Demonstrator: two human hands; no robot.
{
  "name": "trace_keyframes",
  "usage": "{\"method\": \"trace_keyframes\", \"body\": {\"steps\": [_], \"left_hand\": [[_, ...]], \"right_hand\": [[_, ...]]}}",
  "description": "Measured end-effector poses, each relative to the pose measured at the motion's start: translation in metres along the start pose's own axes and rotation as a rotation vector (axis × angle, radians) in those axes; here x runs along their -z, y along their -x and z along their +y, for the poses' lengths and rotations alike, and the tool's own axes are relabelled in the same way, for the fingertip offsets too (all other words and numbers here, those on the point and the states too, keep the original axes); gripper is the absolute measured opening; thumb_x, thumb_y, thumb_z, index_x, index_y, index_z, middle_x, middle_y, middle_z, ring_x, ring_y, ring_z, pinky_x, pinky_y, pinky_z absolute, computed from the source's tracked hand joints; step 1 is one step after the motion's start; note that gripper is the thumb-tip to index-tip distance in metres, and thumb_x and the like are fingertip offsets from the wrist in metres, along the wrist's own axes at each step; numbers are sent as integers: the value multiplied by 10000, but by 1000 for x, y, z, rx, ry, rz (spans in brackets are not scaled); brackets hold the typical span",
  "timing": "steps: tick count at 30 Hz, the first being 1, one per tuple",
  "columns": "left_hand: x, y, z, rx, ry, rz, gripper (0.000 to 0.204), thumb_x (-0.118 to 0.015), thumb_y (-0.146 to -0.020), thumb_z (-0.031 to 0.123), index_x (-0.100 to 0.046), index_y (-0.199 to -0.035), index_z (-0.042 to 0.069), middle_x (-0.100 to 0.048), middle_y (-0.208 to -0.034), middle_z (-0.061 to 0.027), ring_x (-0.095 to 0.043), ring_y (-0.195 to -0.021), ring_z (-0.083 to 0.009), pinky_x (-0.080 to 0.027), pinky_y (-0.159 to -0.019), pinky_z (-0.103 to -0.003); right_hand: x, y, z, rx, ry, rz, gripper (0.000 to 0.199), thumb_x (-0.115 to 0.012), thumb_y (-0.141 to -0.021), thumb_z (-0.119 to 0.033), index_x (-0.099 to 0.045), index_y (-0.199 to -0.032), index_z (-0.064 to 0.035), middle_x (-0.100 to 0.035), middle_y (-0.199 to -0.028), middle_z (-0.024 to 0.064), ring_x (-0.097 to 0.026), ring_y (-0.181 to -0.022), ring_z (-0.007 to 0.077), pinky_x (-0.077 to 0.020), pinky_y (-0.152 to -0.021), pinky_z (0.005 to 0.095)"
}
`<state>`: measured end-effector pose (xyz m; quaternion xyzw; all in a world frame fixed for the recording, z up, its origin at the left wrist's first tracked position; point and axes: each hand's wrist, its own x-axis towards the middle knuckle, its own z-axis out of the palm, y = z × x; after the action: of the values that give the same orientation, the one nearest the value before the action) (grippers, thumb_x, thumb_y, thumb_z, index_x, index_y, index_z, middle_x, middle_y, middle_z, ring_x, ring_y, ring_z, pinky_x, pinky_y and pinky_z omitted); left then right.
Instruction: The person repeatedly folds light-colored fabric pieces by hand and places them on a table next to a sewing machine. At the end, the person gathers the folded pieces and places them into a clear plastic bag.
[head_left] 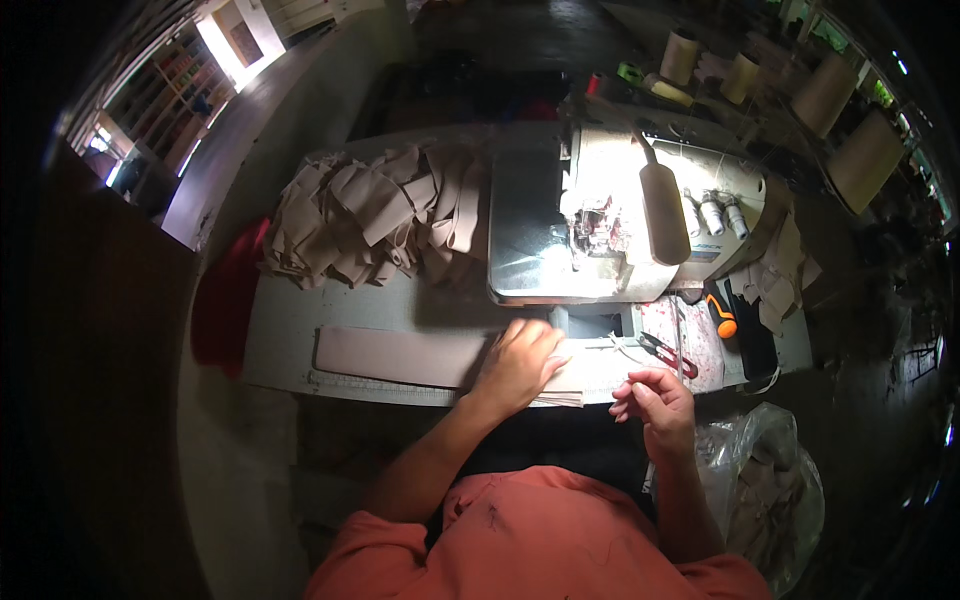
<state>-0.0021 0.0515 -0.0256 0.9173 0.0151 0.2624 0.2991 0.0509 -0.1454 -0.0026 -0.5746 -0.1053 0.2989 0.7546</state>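
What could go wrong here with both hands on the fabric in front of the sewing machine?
The left hand presses the fabric stack at the table edge; pieces might slip off. The snips lie open-bladed near the right hand, which could catch them. The loose pile may slide toward the machine.

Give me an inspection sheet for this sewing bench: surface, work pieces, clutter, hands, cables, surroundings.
Surface: pale table, dimly lit, with a sewing machine set at the middle.
Job's things: flat beige fabric strip along the front edge; a small stack of beige pieces under the left hand.
Clutter: heap of beige cut pieces at back left; red-handled snips; orange-handled tool.
Hands: left hand pressed flat on the stack; right hand raised with its fingers pinched together, what they hold too small to tell.
Cables: nothing seen.
Surroundings: thread cones at back right; plastic bag of scraps at lower right; red cloth at left.
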Motion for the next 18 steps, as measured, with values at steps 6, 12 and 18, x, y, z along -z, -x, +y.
{"method": "trace_keyframes", "body": {"steps": [6,12,18], "left_hand": [[-23,-5,-17,165,160,-113,171,-623,-689,188,-570,-699,26,-529,-652,-108,-513,-655,-271,-405,-622,-331],[-21,0,-19,67,304,16,76,-594,-709,83,-617,-753,25,-592,-749,-96,-550,-689,-218,-424,-656,-297],[10,3,4,-80,134,312,107,-571,-721,70,-578,-819,28,-557,-737,-85,-521,-750,-281,-420,-699,-335]], "right_hand": [[3,11,9,-9,23,6,146,-422,-826,-24,-482,-941,43,-576,-779,132,-566,-614,147,-465,-561,228],[-4,-11,16,1,140,55,163,-458,-824,-57,-476,-951,45,-577,-803,127,-561,-626,128,-449,-543,208],[-39,-59,22,469,732,-191,161,-625,-688,-80,-500,-727,13,-510,-742,90,-482,-617,160,-403,-559,253]]}}
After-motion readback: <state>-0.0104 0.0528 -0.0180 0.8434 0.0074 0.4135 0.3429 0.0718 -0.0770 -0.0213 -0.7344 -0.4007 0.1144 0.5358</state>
